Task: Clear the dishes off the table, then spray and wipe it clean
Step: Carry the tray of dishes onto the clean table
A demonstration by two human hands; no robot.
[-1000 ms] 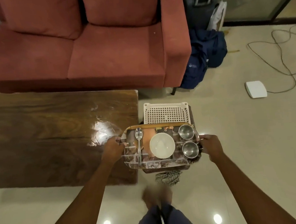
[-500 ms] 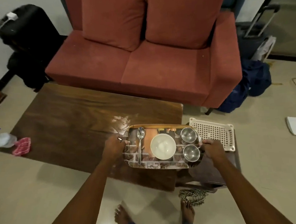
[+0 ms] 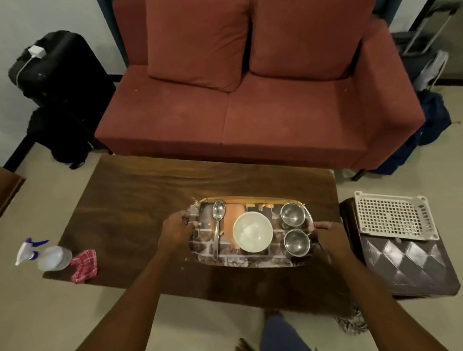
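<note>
Two hands (image 3: 176, 230) (image 3: 330, 236) grip the tray (image 3: 251, 262), its underside hidden.

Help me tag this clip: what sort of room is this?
Probably a living room: a red sofa behind a low wooden coffee table, a padded stool beside it.

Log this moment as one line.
phase: clearing dishes | left hand: grips tray left edge | right hand: grips tray right edge | tray: bowl, spoon, two steel cups, over table | spray bottle, red cloth: table's left corner
</note>
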